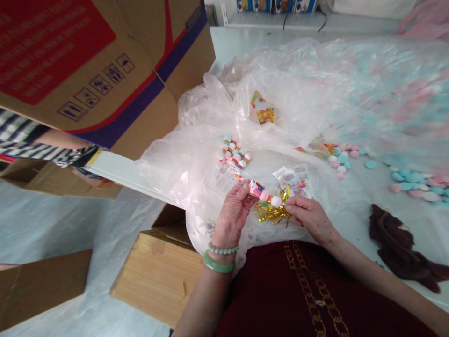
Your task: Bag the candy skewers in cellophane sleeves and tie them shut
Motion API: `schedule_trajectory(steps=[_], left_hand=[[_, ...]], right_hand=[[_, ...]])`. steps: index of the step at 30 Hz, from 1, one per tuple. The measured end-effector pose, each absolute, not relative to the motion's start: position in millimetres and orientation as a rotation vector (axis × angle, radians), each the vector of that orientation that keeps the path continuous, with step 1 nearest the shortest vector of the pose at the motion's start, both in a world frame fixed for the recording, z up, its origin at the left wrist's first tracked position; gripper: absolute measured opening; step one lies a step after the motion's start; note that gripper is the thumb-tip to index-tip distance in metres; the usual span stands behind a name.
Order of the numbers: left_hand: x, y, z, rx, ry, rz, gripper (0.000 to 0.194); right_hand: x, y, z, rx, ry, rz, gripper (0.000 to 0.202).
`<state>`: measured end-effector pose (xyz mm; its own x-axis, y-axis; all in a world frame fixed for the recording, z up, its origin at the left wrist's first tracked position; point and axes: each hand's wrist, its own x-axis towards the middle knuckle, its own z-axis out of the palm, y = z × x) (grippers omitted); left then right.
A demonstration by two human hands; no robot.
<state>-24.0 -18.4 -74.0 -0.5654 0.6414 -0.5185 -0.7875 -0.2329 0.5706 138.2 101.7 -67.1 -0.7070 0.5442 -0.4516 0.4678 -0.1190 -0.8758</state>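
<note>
My left hand pinches one end of a small clear packet with pink and white round candies lined up in it. At the packet's other end, the fingers of my right hand are closed on its tip. Beneath the packet lies a pile of gold twist ties. Flat printed wrappers are just behind the ties, and more printed wrapper lies near my left fingers. A little farther back sits a cluster of filled candy packets.
Clear plastic sheeting covers much of the table. Loose pastel candies and a large bag of them are at the right, near a dark brown cloth. A big carton stands at left; another person's arm shows below it.
</note>
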Motion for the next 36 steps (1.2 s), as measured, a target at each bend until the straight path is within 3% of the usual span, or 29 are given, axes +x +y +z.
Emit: schedule_trajectory(steps=[5, 11, 20, 30, 36], left_hand=[[-27, -20, -80, -0.207, 1.026, 1.96, 0.015], [-21, -18, -81, -0.15, 1.087, 1.924, 0.023], [-15, -16, -84, -0.225, 1.04, 1.885, 0.017], [-9, -9, -81, -0.223, 1.016, 1.864, 0.017], [-26, -16, -78, -0.29, 0.841, 1.92, 0.025]], right_hand=[[137, 101, -69, -1.259, -1.707, 2.349, 0.019], [132, 100, -68, -1.273, -1.603, 2.417, 0.023], [126, 95, -72, -1.259, -1.337, 2.721, 0.025], [109, 81, -64, -1.19, -1.625, 2.405, 0.021], [110, 83, -62, -1.14, -1.587, 2.568, 0.02]])
